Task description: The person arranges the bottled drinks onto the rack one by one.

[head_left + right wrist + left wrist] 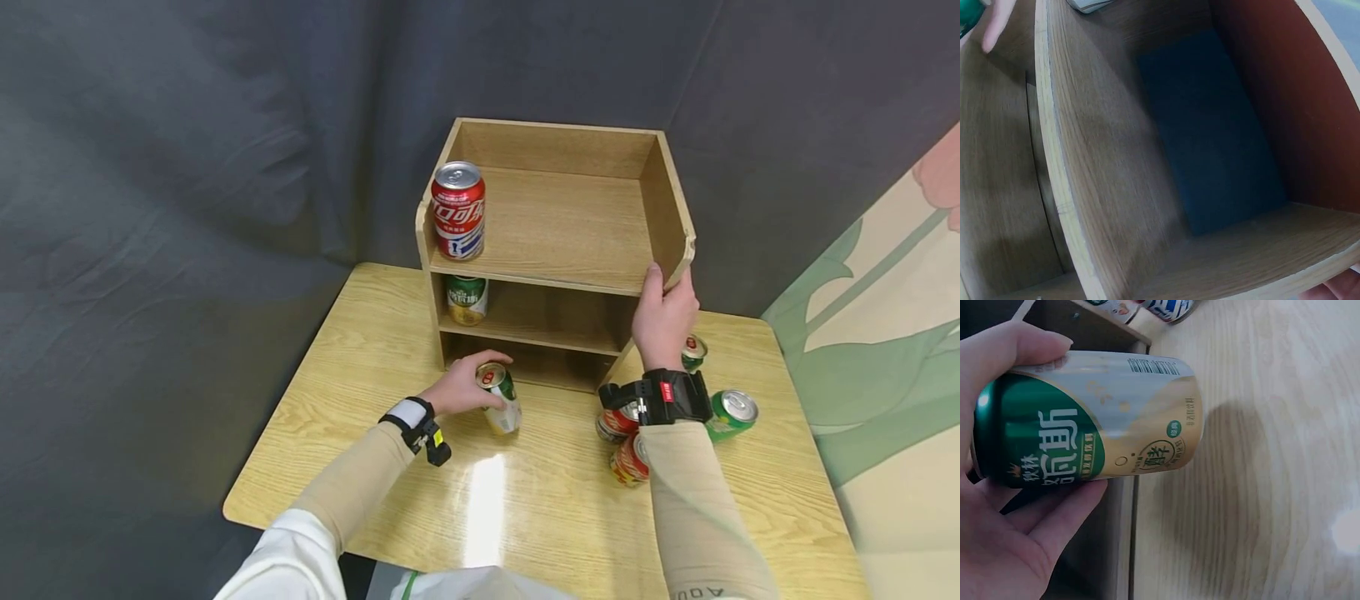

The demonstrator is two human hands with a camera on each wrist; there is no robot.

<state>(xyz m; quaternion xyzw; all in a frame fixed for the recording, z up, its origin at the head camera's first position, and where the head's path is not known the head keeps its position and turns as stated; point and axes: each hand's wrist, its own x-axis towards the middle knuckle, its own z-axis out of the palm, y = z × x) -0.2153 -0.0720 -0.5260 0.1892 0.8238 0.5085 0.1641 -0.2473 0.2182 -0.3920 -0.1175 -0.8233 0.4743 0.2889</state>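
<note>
A dark curtain (187,250) hangs along the far and left sides of the wood-grain surface (555,508). At the far middle of that surface stands a wooden shelf unit (566,221) with three levels. The right hand (666,321) grips the near edge of its right side panel, thumb inside. The left hand (459,390) holds a green, silver and gold can (506,414), thumb and fingers on opposite sides; the can is tilted, just in front of the lowest level, and whether its base touches the surface is unclear. A red can (459,212) stands at the left of the top level, a green can (467,302) below it on the middle level. Near the right forearm are two red-topped-label cans (630,462) and two green-sided cans (727,417), partly hidden.
</note>
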